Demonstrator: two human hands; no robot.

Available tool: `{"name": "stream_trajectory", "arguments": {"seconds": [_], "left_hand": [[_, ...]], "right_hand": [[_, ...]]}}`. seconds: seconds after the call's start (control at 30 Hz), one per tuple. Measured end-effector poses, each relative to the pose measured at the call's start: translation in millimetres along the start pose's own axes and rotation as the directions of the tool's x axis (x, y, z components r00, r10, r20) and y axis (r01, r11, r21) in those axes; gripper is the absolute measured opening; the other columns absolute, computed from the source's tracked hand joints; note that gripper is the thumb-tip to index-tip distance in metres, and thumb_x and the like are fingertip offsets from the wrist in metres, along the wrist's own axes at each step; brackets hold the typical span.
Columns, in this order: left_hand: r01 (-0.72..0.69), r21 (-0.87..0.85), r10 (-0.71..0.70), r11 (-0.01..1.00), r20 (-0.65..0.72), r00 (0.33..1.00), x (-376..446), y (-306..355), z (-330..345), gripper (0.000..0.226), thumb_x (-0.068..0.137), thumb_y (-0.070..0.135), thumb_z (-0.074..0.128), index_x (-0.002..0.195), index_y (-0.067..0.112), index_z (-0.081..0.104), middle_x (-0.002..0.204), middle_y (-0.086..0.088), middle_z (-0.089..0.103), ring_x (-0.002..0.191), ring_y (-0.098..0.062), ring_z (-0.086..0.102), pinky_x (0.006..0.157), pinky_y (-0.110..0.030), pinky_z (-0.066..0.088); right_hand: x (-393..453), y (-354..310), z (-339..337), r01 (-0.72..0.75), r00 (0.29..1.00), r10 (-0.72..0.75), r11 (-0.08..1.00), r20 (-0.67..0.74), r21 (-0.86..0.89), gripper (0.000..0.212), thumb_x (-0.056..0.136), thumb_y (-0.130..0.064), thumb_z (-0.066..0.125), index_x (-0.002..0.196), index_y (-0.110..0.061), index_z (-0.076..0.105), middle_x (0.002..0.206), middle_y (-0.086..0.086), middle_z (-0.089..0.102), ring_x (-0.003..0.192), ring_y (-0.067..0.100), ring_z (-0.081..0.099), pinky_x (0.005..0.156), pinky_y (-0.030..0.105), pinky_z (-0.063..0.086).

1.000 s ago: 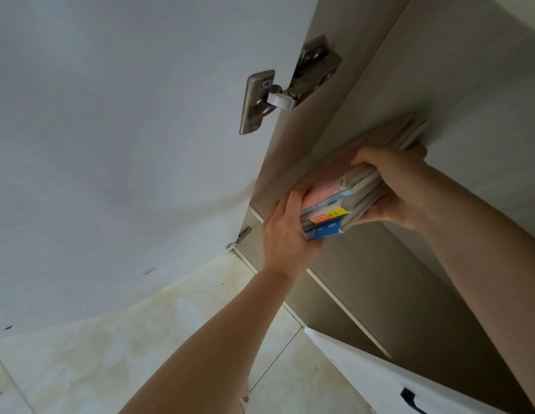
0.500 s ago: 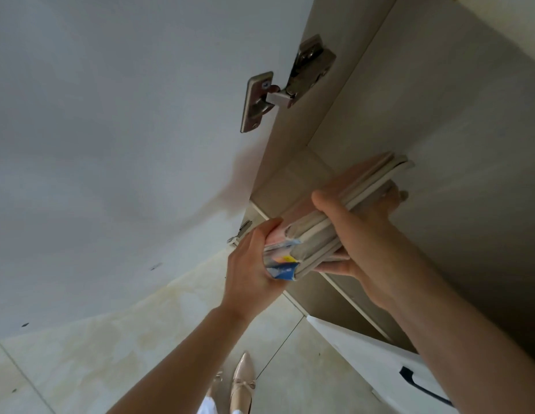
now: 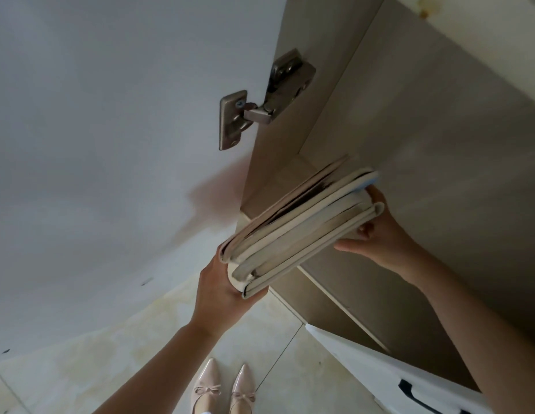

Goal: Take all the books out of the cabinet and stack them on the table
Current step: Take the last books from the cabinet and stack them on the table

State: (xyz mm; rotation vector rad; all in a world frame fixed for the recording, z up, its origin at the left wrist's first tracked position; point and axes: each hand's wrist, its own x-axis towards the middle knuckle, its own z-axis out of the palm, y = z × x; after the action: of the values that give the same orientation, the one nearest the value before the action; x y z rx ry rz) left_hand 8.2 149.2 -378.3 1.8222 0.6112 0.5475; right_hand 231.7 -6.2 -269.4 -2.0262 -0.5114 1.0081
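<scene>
Both hands clasp a bundle of books (image 3: 296, 231), the left hand (image 3: 221, 285) at its near end and the right hand (image 3: 376, 234) at its far end, at the cabinet (image 3: 439, 150) opening; judged mid-removal, table stacking outstanding, table unseen.

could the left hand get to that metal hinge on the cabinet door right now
Probably not as things stand. The space between the left hand and the hinge up on the door looks open, but that hand grips one end of the stack of books, and the right hand holds the other.
</scene>
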Motion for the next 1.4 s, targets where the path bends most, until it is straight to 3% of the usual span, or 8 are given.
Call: {"name": "stream_trajectory", "arguments": {"seconds": [0.2,0.43,0.7,0.93,1.1,1.2,1.3,1.4], "left_hand": [[-0.041,-0.032,0.042,0.999,0.046,0.998,-0.4,-18.5,-4.4,0.048,0.069,0.021,0.084,0.114,0.017,0.066,0.103,-0.004,0.070,0.098,-0.024,0.068,0.078,-0.044,0.060],[-0.198,0.092,0.193,0.976,0.063,0.979,2.2,-16.5,-14.8,0.048,0.062,0.005,0.087,0.104,-0.002,0.066,0.101,0.009,0.066,0.101,-0.005,0.063,0.082,-0.015,0.055],[-0.100,0.054,0.093,0.994,0.124,0.988,-9.5,-23.5,-17.8,0.032,0.068,-0.004,0.083,0.090,0.013,0.067,0.075,0.006,0.064,0.075,-0.009,0.065,0.065,-0.018,0.058],[0.152,-0.167,-0.144,0.974,0.059,0.988,-17.9,-1.7,-19.6,0.031,0.070,0.019,0.082,0.098,0.010,0.071,0.099,0.014,0.073,0.095,0.002,0.067,0.083,-0.010,0.049],[0.421,-0.473,-0.414,0.774,0.125,0.902,-44.0,35.9,-30.9,0.023,0.050,0.011,0.081,0.064,0.008,0.063,0.062,-0.003,0.065,0.058,-0.009,0.061,0.060,-0.020,0.053],[0.497,-0.558,-0.486,0.665,0.183,0.855,-60.0,72.1,-44.9,0.046,0.045,0.009,0.089,0.082,0.029,0.073,0.083,-0.002,0.075,0.074,-0.016,0.071,0.067,-0.027,0.057],[0.550,-0.720,-0.606,0.423,0.227,0.763,-85.0,112.5,-58.9,0.091,0.041,0.026,0.096,0.123,0.021,0.058,0.103,-0.009,0.073,0.078,-0.024,0.073,0.061,-0.032,0.059],[0.536,-0.789,-0.641,0.301,0.249,0.726,-115.8,147.5,-84.5,0.093,0.057,0.028,0.089,0.139,0.022,0.045,0.124,-0.007,0.068,0.097,-0.028,0.072,0.065,-0.037,0.061]], "right_hand": [[40.4,-1.1,-18.3,0.000,0.969,0.069,0.961,0.239,-0.277,0.114,0.061,-0.007,0.089,0.148,-0.033,0.019,0.135,-0.005,0.052,0.121,0.006,0.053,0.101,0.037,0.050],[46.5,-16.6,-4.8,0.053,0.927,0.102,0.917,0.361,-0.396,0.080,0.071,-0.013,0.084,0.135,-0.030,0.040,0.122,-0.012,0.059,0.113,0.002,0.056,0.100,0.032,0.048],[43.9,-19.6,6.3,0.145,0.924,-0.002,0.927,0.383,-0.345,0.082,0.063,-0.016,0.088,0.128,-0.032,0.043,0.120,-0.013,0.059,0.114,0.004,0.058,0.099,0.038,0.051],[40.2,-16.9,13.1,0.179,0.960,-0.118,0.957,0.256,-0.229,0.080,0.050,-0.023,0.093,0.121,-0.018,0.055,0.111,0.001,0.070,0.105,0.015,0.067,0.091,0.041,0.056],[-15.9,-30.1,22.3,0.127,0.986,-0.111,0.983,0.128,-0.130,0.069,0.052,-0.045,0.086,0.113,-0.025,0.059,0.102,0.004,0.071,0.095,0.015,0.070,0.088,0.039,0.056],[-64.8,-47.3,33.9,0.086,0.996,-0.084,0.994,0.027,-0.072,0.060,0.061,-0.049,0.084,0.105,-0.015,0.061,0.100,0.019,0.067,0.090,0.027,0.067,0.086,0.038,0.055],[-117.3,-63.3,49.9,-0.038,0.999,0.039,0.995,-0.011,0.089,0.046,0.071,-0.037,0.080,0.105,-0.011,0.062,0.100,0.022,0.067,0.089,0.026,0.067,0.084,0.026,0.055],[-163.2,-71.6,67.1,-0.189,0.980,0.198,0.947,-0.008,0.261,0.049,0.064,-0.045,0.080,0.103,-0.020,0.065,0.098,0.013,0.073,0.091,0.027,0.071,0.093,0.051,0.053]]}}
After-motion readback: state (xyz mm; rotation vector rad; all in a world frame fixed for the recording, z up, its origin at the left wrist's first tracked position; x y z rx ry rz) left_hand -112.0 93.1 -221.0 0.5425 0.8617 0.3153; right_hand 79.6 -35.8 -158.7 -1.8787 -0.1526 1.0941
